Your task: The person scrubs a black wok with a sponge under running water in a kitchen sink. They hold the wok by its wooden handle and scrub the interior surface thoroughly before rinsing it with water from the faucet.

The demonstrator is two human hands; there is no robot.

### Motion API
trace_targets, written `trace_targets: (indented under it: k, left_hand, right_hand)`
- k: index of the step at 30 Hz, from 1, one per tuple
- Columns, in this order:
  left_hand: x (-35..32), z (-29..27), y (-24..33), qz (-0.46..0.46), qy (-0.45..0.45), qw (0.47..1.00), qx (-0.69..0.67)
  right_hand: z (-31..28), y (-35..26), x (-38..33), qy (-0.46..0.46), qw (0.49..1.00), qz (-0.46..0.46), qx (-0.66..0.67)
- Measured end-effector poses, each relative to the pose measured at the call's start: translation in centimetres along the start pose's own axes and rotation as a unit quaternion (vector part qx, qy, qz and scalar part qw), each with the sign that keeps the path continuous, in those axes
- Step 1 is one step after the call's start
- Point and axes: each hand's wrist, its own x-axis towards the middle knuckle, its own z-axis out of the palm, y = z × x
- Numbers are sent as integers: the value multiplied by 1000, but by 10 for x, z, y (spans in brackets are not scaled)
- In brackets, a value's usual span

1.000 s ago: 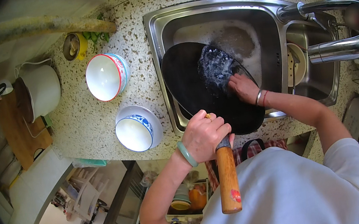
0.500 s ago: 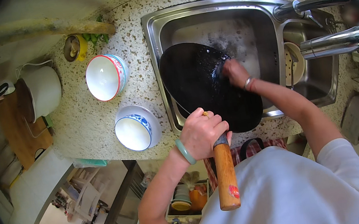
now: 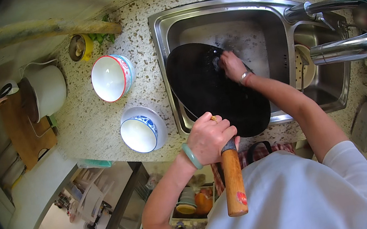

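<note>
A black wok (image 3: 202, 81) leans tilted in the large basin of the steel sink, its dark inner side facing up. My left hand (image 3: 210, 139), with a green bangle on the wrist, is closed on the wok where its wooden handle (image 3: 234, 182) joins the pan. That handle points toward my body. Inside the wok, on its upper right part, my right hand (image 3: 234, 66) presses with curled fingers. Wet, shiny spots show beside the fingertips. Whatever the right hand may be holding is dark and blends into the wok.
A chrome faucet (image 3: 348, 49) arches over the smaller basin, where a cream perforated strainer (image 3: 306, 69) sits. On the speckled counter to the left stand a red-rimmed bowl (image 3: 108, 79), a blue-patterned bowl (image 3: 137, 136), a yellow cup (image 3: 82, 47) and a white pot (image 3: 49, 91).
My right hand has shifted slightly left and up across the wok's surface. The left hand keeps its hold, and the view has moved a little.
</note>
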Motion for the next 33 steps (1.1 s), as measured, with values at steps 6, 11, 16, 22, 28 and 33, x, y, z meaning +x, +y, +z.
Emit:
trace_targets:
  k: [6,11,16,22,28,33]
  left_hand:
    - [-3,0,-1,-8,-2,1000,0]
    - [-5,-2,0,-11,0,1000,-4]
    - [0,0,1,-4,-7,1000,8]
    - [-5,-1,-3,-13,11,1000,-10]
    - [-3,-1,-1,-9,10,1000,-6]
    - [0,0,-5,-5,9,1000,5]
  right_hand:
    - [3,-15,-37,-114,986,-48,112]
    - [-42,-37,-71,-193,970,-10,148]
    - [7,-14,16,-5,999,-10,45]
    - [-40,-10,-61,-250,965,-30,71]
    - [-25,-15,-48,-225,970,-13,92]
    - [-3,-1,28,-36,997,-55,41]
